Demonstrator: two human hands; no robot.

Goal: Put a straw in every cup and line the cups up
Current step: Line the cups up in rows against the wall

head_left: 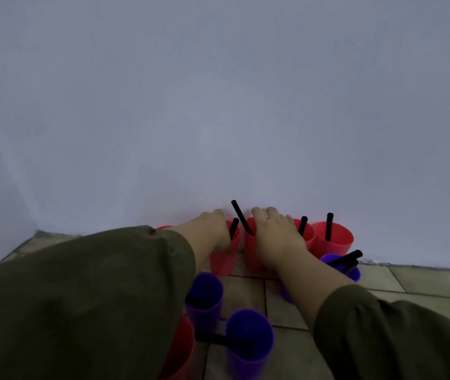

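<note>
Both hands are down on the row by the wall: the left hand (212,229) wraps one red cup (223,259), and the right hand (275,237) clasps the neighbouring red cup (251,250), fingers curled over the far rims. Each cup carries a black straw (241,218), and the one between the hands leans well over. That's the risk, I'd say: nudge these two together and a knuckle could catch that tilted straw and flip it out, or knock the light cup over.

Two more red cups (333,239) stand to the right against the wall (218,105), straws upright, touching one another. Purple cups (204,297) sit nearer on the tiled floor (286,311), not in line; one at the right (354,272) lies tipped with straws poking out. They look like smooth, thin plastic, easy to slide and easy to topple.
</note>
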